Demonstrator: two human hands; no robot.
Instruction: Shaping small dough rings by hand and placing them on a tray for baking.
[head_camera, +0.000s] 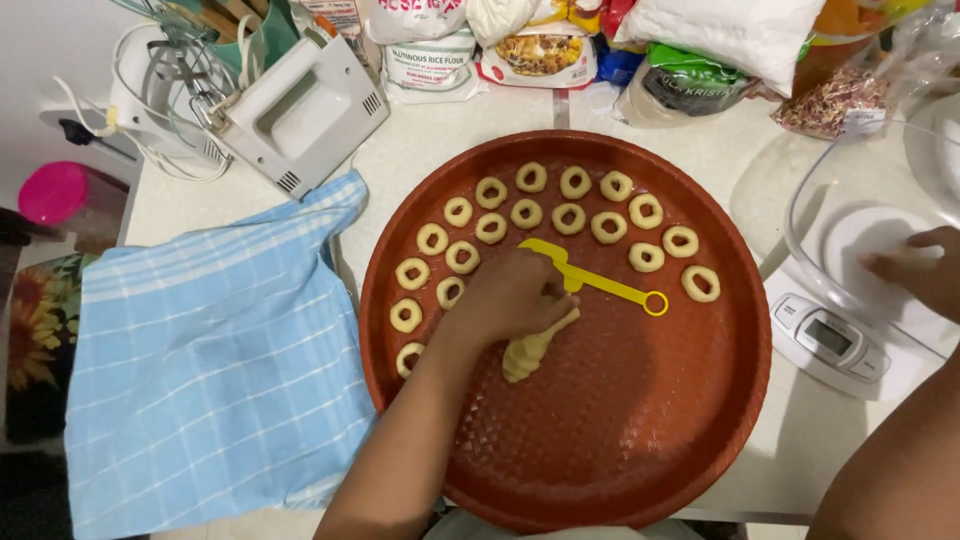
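Pressing down, left hand (510, 298) is curled around a dough lump (532, 348) on the round red tray (620, 440), touching a yellow cutter (600, 280). Dough rings (530, 213) arc far-left. Right hand (925, 268) rests half-open in a glass bowl (850, 170) on a white scale (830, 345).

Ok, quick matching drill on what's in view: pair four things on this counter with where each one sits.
Things:
1. yellow tool
2. blue checked cloth
3. hand mixer
4. left hand

Places:
A. far left corner of the counter
B. on the round brown tray, handle pointing right
C. spread flat left of the tray
D. on a roll of dough

Pairs: 1-B, 2-C, 3-A, 4-D
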